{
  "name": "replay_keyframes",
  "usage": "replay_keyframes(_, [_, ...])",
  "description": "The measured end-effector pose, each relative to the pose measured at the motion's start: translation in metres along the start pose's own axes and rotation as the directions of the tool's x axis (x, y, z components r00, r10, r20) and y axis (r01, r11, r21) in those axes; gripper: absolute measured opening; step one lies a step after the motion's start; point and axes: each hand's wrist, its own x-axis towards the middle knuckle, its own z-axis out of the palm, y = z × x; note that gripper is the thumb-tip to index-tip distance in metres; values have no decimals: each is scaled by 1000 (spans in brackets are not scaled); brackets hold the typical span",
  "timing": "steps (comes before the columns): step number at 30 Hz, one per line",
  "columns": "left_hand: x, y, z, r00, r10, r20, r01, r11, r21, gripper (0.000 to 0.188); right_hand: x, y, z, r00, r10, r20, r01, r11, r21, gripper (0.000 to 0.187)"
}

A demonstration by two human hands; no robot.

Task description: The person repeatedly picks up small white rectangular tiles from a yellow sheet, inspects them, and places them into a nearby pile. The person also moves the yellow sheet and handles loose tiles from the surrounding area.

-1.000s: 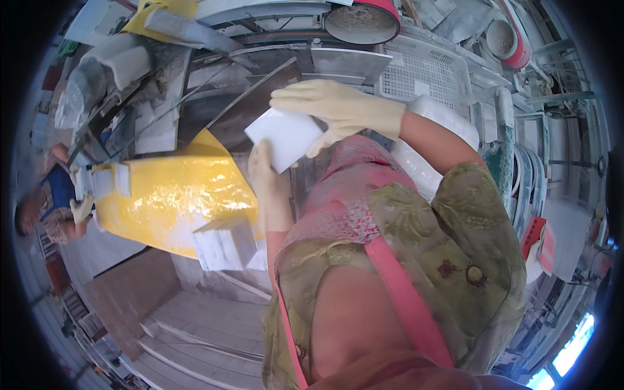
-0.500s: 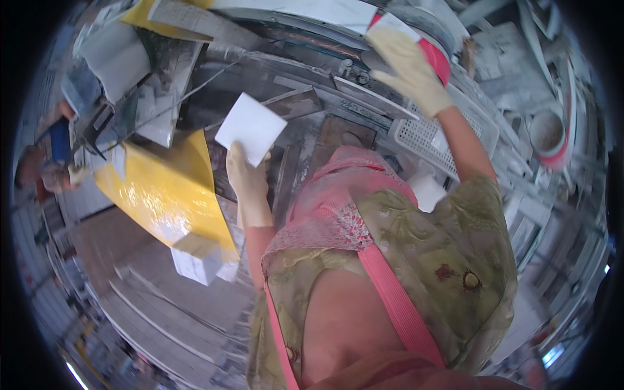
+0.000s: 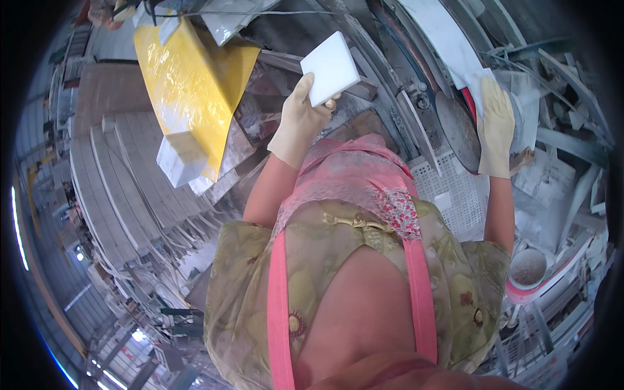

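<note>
My left hand (image 3: 301, 123), in a cream glove, grips a white square tile (image 3: 330, 69) by its lower left edge, thumb on the face and fingers beneath. The tile is tilted and held above the work area in front of my pink apron (image 3: 351, 169). My right hand (image 3: 495, 127), gloved too, reaches out with straight fingers lying along a white flat piece (image 3: 478, 88) beside a red-edged round thing (image 3: 468, 103). Whether its hidden thumb holds that piece cannot be seen. A dark oval disc (image 3: 453, 130) stands just left of this hand.
A yellow sheet (image 3: 195, 84) with a white block (image 3: 182, 158) on it lies at left, near stacked grey slabs (image 3: 130, 188). A white perforated basket (image 3: 455, 195) sits right of my apron. A bucket (image 3: 527, 268) stands at right. Part of another person (image 3: 107, 12) shows at upper left.
The view has turned, so the yellow sheet and basket sit elsewhere in it. My left hand still holds the tile. My right hand's fingers, spread before, now lie straight along the white piece.
</note>
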Motion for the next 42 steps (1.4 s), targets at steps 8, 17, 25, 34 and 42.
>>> replay_keyframes(8, [-16,14,-14,969,41,-244,-114,949,-293,35,51,-8,8,930,-145,338,153,988,3,83])
replay_keyframes(17, [-73,49,-76,907,296,-299,-399,831,-387,38,60,-10,39,981,-135,141,127,990,63,66])
replay_keyframes(25, [-164,119,-120,560,686,-465,-82,604,793,52,131,-71,-28,875,325,359,-415,885,210,44])
replay_keyframes(34, [-166,160,-134,643,602,-473,246,422,873,51,170,-422,-15,948,-164,272,-301,-194,934,49])
replay_keyframes(42, [-156,160,-134,563,659,-499,199,478,856,55,171,-544,9,775,-393,495,-383,331,862,66])
